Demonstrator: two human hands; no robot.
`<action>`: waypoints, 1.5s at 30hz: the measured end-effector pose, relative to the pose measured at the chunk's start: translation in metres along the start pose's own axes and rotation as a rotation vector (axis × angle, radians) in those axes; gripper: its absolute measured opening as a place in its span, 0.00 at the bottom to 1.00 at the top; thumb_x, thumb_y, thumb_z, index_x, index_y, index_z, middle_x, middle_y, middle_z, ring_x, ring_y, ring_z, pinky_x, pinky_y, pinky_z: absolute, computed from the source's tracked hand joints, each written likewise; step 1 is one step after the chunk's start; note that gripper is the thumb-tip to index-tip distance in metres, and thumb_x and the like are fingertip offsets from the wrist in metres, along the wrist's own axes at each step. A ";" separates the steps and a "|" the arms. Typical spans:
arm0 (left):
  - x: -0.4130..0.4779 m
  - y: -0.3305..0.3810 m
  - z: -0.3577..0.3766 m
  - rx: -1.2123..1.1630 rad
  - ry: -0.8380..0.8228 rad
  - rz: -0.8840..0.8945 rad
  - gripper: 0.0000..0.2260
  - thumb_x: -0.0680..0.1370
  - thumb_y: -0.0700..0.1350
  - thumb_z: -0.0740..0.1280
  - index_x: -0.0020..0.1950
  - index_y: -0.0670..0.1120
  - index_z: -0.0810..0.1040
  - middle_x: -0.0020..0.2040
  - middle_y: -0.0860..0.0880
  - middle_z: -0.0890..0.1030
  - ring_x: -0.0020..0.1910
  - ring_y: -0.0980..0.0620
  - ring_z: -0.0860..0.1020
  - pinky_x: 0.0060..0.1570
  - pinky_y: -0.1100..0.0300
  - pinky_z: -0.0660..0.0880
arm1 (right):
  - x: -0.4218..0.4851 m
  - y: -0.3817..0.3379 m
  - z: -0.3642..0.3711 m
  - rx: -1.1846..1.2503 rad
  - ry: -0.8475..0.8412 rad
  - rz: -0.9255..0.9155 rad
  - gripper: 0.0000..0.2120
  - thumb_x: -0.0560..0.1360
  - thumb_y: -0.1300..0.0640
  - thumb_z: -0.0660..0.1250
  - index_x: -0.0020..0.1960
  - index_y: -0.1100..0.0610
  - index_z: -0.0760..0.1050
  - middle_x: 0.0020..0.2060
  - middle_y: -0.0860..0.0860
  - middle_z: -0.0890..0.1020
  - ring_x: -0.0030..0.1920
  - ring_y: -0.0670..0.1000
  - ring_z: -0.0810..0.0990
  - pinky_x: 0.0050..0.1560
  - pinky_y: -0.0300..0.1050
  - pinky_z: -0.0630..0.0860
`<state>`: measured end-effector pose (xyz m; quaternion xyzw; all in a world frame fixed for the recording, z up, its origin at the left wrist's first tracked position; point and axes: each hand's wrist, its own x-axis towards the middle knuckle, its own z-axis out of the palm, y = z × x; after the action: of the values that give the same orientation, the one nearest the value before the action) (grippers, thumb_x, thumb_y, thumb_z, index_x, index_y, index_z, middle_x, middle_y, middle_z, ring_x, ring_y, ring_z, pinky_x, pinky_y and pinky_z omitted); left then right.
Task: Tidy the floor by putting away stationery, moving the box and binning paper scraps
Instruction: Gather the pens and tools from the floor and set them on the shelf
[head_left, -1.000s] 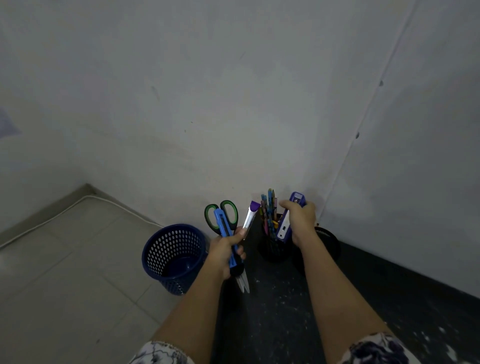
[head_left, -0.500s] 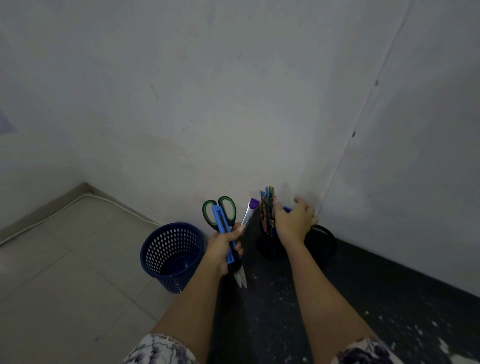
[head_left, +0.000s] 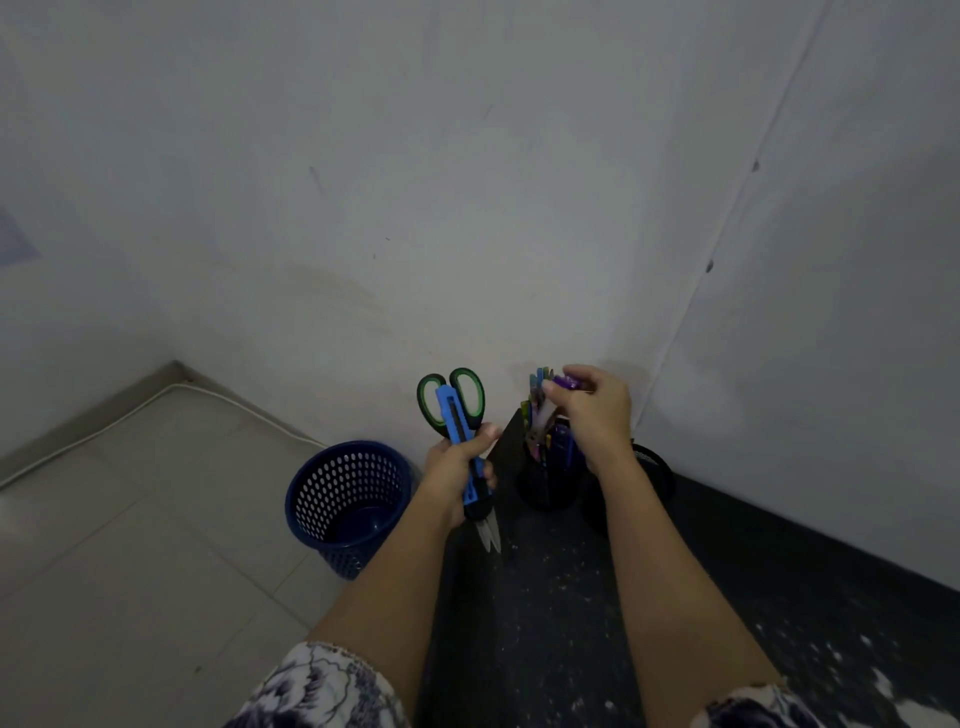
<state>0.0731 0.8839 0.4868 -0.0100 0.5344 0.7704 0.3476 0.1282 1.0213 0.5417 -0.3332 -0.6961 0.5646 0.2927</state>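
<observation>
My left hand (head_left: 456, 470) grips green-and-black handled scissors (head_left: 471, 396) together with a blue utility knife (head_left: 451, 411); the scissor blades point down below my fist. My right hand (head_left: 598, 410) hovers over a black pen holder (head_left: 545, 491) on the dark surface and pinches a purple-capped silver marker (head_left: 567, 383), tip down among the pencils. The holder is packed with several coloured pencils and a blue stapler, partly hidden by my right wrist.
A blue perforated waste basket (head_left: 344, 501) stands on the tiled floor left of the dark speckled surface (head_left: 571, 597). A second black round holder (head_left: 655, 470) sits behind my right forearm. White walls meet in a corner close behind. A white cable (head_left: 156, 397) runs along the skirting.
My right hand put the blue stapler into the pen holder, then took the purple-capped marker from my left hand and now holds it over the holder. My left hand kept the scissors and knife.
</observation>
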 end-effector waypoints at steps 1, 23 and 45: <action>0.001 -0.002 -0.002 0.003 0.020 0.001 0.06 0.75 0.41 0.69 0.47 0.43 0.74 0.41 0.46 0.76 0.19 0.56 0.69 0.22 0.63 0.71 | -0.001 0.001 -0.003 -0.060 0.026 -0.009 0.21 0.68 0.62 0.74 0.60 0.63 0.77 0.50 0.55 0.80 0.50 0.51 0.78 0.54 0.43 0.76; -0.009 0.011 0.011 0.454 -0.049 0.099 0.05 0.74 0.45 0.70 0.45 0.43 0.78 0.39 0.47 0.79 0.42 0.49 0.77 0.44 0.58 0.74 | -0.042 0.033 0.021 -0.195 0.039 -0.238 0.27 0.69 0.40 0.66 0.59 0.60 0.74 0.56 0.56 0.75 0.58 0.53 0.72 0.57 0.46 0.72; 0.020 -0.043 0.180 0.661 -0.155 0.091 0.16 0.76 0.35 0.61 0.63 0.39 0.73 0.59 0.40 0.79 0.59 0.42 0.77 0.60 0.47 0.75 | 0.030 0.025 -0.100 0.108 -0.036 -0.067 0.24 0.70 0.68 0.72 0.58 0.54 0.63 0.45 0.52 0.77 0.48 0.53 0.79 0.52 0.51 0.79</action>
<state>0.1453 1.0524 0.5213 0.1857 0.7271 0.5685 0.3370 0.1917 1.1076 0.5369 -0.2833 -0.6804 0.5972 0.3164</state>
